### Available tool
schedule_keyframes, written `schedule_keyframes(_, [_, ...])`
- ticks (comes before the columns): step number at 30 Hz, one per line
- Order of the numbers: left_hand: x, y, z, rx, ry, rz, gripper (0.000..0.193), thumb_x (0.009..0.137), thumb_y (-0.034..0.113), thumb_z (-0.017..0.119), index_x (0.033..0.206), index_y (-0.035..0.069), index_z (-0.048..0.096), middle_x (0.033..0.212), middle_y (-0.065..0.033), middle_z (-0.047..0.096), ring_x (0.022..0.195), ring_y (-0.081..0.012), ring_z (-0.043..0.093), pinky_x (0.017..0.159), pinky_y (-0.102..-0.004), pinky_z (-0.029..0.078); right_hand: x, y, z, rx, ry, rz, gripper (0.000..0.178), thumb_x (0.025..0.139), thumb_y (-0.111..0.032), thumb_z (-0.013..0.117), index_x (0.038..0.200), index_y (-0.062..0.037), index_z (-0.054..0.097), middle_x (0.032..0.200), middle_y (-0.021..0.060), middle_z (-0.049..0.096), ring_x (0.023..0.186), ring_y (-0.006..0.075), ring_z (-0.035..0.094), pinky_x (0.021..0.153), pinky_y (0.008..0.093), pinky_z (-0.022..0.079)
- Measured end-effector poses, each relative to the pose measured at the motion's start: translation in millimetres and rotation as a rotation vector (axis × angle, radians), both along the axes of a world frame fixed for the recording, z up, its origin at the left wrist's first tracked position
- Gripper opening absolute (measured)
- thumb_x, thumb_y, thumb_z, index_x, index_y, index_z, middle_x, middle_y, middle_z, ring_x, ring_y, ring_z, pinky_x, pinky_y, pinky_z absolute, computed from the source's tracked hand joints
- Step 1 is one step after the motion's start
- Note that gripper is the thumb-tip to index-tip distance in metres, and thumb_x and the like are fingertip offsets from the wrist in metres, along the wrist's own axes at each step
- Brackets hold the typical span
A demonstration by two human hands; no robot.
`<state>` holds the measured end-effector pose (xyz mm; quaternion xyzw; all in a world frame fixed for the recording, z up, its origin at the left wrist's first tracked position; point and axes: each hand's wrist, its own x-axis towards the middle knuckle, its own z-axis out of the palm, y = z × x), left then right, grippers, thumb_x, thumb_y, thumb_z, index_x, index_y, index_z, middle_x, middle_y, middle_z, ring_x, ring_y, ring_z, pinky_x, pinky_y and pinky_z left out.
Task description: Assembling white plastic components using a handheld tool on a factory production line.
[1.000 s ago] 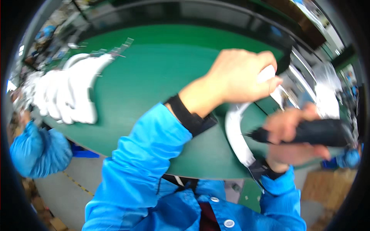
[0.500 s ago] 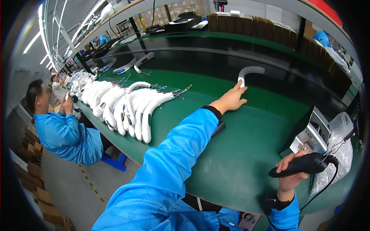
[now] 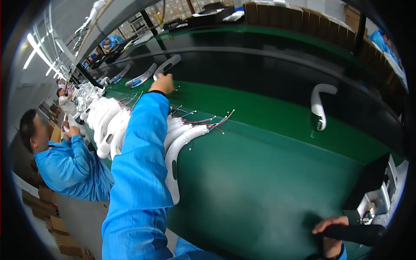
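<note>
My left hand (image 3: 163,83) reaches far across the bench. Its fingers close on the near end of a curved white housing (image 3: 169,64) lying on the dark belt; the hand partly hides the grip. Low at the right, my right hand (image 3: 333,239) is wrapped round a black corded electric screwdriver (image 3: 357,234), whose back part fades into the dark rim. Under my left arm lies a long row of curved white housings (image 3: 172,167) with thin wires at their ends. Another curved white housing (image 3: 318,106) sits alone on the belt side at the right.
A grey box-like holder (image 3: 376,201) with small parts stands at the right end of the green bench (image 3: 260,173). More housings (image 3: 143,76) lie on the belt at the left. A co-worker in blue (image 3: 71,167) sits left. Brown cartons (image 3: 299,24) line the far side.
My left hand has left the lone housing at the right and swung left to another on the belt. The view has shifted. My right hand still holds the screwdriver, now lower in the picture.
</note>
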<state>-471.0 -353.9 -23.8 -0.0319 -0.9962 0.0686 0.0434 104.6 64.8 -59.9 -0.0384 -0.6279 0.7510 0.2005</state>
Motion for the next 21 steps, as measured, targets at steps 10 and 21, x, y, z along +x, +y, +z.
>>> schedule_keyframes(10, [-34.5, -53.3, -1.8, 0.293, -0.173, -0.15, 0.035, 0.081, 0.023, 0.067, 0.113, 0.007, 0.063, 0.098, -0.0159, 0.067, 0.094, -0.0303, 0.065, 0.084, -0.0373, 0.049, -7.3, 8.6, -9.2, 0.041, 0.05, 0.089, 0.059, 0.081, -0.061, 0.057, 0.103, -0.0085, 0.042, 0.069, 0.0118, 0.056, 0.055, 0.0249, 0.058, 0.059, 0.0359, 0.05])
schedule_keyframes(21, [232.7, 69.4, 86.1, 1.786, -0.583, -0.631, 0.038, 0.1, 0.04, 0.038, 0.111, 0.007, 0.051, 0.065, 0.001, 0.049, 0.056, -0.0099, 0.045, 0.054, -0.0235, 0.036, -1.5, 27.1, -7.4, 0.083, 0.083, -0.067, 0.072, 0.08, -0.065, 0.056, 0.112, -0.0014, 0.045, 0.074, 0.0069, 0.056, 0.065, 0.0146, 0.056, 0.059, 0.027, 0.045])
